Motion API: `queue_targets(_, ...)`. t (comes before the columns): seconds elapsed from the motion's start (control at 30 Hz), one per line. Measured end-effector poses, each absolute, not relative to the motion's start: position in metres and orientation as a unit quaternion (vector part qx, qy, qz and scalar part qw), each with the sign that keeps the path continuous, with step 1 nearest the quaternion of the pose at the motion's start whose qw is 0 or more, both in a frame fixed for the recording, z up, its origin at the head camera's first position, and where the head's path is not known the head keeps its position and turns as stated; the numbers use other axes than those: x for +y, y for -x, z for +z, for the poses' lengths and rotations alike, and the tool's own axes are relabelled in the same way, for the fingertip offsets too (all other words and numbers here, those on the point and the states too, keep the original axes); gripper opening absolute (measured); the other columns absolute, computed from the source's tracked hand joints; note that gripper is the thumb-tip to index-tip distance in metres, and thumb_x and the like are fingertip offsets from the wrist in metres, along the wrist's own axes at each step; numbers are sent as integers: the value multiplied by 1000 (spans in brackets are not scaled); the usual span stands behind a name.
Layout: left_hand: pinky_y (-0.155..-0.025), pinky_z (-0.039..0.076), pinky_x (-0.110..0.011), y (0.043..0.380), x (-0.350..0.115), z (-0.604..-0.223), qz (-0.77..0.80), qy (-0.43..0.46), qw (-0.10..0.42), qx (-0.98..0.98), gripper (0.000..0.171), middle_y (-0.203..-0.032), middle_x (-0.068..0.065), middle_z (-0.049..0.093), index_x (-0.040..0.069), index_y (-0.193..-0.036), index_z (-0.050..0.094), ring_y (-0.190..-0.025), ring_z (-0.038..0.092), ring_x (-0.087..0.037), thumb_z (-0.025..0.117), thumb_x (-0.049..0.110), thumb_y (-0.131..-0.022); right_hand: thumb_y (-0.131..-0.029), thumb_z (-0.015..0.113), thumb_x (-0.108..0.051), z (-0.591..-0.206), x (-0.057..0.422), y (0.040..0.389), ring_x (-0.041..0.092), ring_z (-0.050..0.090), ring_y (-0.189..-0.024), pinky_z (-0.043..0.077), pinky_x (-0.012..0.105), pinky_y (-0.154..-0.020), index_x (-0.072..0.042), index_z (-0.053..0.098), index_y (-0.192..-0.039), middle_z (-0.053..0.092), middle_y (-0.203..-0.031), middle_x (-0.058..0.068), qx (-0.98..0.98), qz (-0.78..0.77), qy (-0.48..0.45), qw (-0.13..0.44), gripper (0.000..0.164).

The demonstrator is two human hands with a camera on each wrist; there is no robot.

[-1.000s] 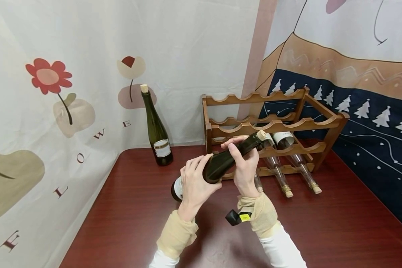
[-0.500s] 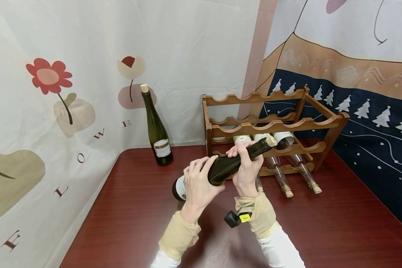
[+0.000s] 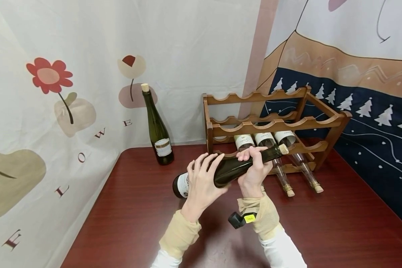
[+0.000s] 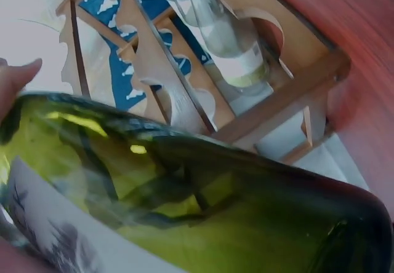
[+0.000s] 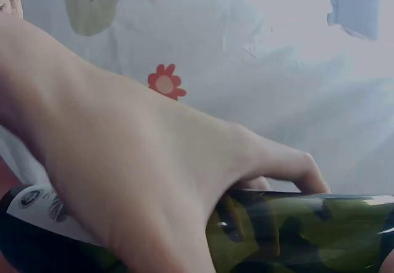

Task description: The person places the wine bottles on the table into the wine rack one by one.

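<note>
A dark green wine bottle [image 3: 232, 169] is held aslant above the table, its corked neck pointing right and its base down to the left. Around the body, by the label, my left hand [image 3: 202, 184] grips it. My right hand [image 3: 256, 173] holds the neck just below the cork [image 3: 283, 149]. In the left wrist view the bottle [image 4: 246, 211] fills the lower half, with the rack behind it. The right wrist view shows my left hand [image 5: 135, 150] wrapped over the bottle [image 5: 301, 230].
Behind my hands stands a wooden wine rack [image 3: 248, 129]. Three clear bottles lie in its lower row, corks toward me, among them the rightmost bottle [image 3: 305, 169]. Another green corked bottle [image 3: 159, 130] stands upright at the back left of the red-brown table [image 3: 130, 223], near the curtain.
The bottle's neck has swung right and slightly down, so the bottle lies closer to level. Both hands have shifted a little right with it, uncovering more of the rack's bottle labels.
</note>
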State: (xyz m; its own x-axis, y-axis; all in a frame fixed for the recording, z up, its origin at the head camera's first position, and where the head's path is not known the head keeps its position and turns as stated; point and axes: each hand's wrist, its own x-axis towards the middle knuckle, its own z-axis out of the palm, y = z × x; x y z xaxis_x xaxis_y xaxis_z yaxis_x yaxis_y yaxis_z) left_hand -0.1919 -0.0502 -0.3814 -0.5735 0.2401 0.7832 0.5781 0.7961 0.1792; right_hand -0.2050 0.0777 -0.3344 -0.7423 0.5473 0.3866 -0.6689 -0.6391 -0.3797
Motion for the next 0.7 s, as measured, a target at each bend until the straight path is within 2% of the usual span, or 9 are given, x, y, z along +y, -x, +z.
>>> queue_targets(0.2, -95, 36, -55, 196, -64, -379, -174, 253, 360, -881, 100, -129, 0, 57, 28, -138, 45, -124, 49, -24, 86, 54, -51, -87, 42, 5, -340, 88, 209, 14, 44, -40, 45, 27, -50, -9, 44, -73, 44, -46, 1, -221, 917, -99, 318, 20)
queue_targets(0.5, -98, 37, -60, 207, -86, -382, -120, 283, 328, -893, 111, -132, -1, 56, 28, -141, 43, -126, 50, -25, 85, 64, -44, -87, 41, 2, -339, 106, 209, 15, 43, -40, 47, 28, -52, -9, 43, -73, 43, -45, 2, -180, 930, -66, 314, 18)
queue_targets(0.6, -100, 38, -59, 209, -88, -385, -115, 286, 323, -895, 116, -133, -1, 56, 29, -141, 43, -125, 51, -24, 84, 67, -40, -89, 38, 1, -340, 110, 208, 14, 44, -41, 46, 27, -53, -12, 45, -73, 43, -45, 0, -174, 933, -54, 311, 21)
queue_targets(0.7, -99, 41, -54, 212, -87, -388, -119, 293, 333, -888, 115, -129, -1, 59, 29, -141, 44, -120, 54, -22, 86, 63, -39, -90, 34, 1, -341, 112, 208, 13, 44, -40, 45, 26, -53, -13, 45, -73, 43, -45, 0, -168, 934, -53, 311, 24)
